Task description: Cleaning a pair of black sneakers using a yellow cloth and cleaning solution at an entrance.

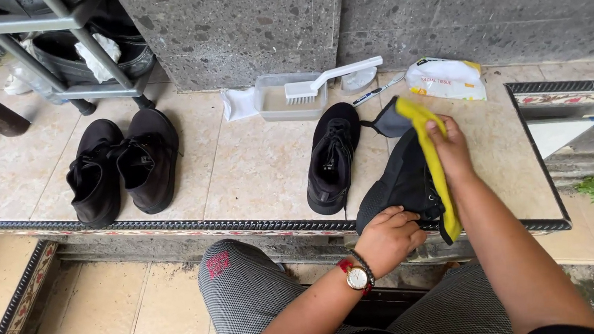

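I see the tiled ledge (254,171) running under both hands, with a grey stone wall (441,11) behind it. Far off to the left of my left hand sits a pair of black shoes (124,166), side by side, and beyond them the legs of a metal rack (49,38).

Nearer, the black shoe (398,179) I am working on lies tilted at the ledge's front edge, between my two hands. My left hand (389,238) is clamped over its near end, fingers curled onto the upper, a red-strapped watch (355,276) on the wrist. My right hand (449,150) is closed around a yellow cloth (435,169), pressing it against the far side of the shoe; the cloth trails down past the heel.

Just left of that shoe stands its mate, a second black shoe (332,158), upright, laces showing. Beyond my right hand are a white packet of tissues (447,78), a clear plastic tub (284,100) with a white scrub brush (329,80) resting across it, and a thin pen-like stick (378,92) lying flat between tub and packet.
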